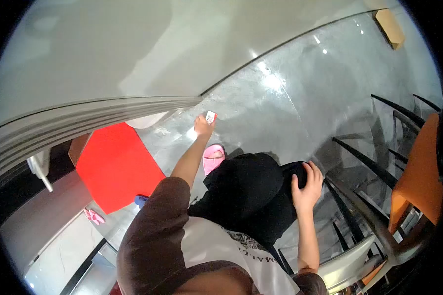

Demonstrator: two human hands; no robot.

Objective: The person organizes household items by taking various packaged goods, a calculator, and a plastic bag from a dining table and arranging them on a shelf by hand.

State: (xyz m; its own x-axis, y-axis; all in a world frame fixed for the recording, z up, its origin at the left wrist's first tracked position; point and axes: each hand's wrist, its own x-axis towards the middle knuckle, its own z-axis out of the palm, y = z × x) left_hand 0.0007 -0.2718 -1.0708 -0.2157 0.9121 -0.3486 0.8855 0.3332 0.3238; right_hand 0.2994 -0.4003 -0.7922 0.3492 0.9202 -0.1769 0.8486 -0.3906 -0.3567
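Observation:
My left hand (203,128) reaches forward, low over the grey floor, with its fingers closed on a small red and white packet (211,117). Dark marks show on the packet's white face, too small to read. Below that hand, a pink slipper (213,166) is on my foot. My right hand (307,191) rests on my knee in black trousers (251,182), its fingers spread and holding nothing.
A red mat (115,167) lies to the left, with a blue slipper (141,200) and pink slippers (94,216) nearby. Dark-legged chairs with an orange seat (421,172) stand at right. A pale wall (133,49) runs ahead; a tan box-like object (390,28) lies at far right.

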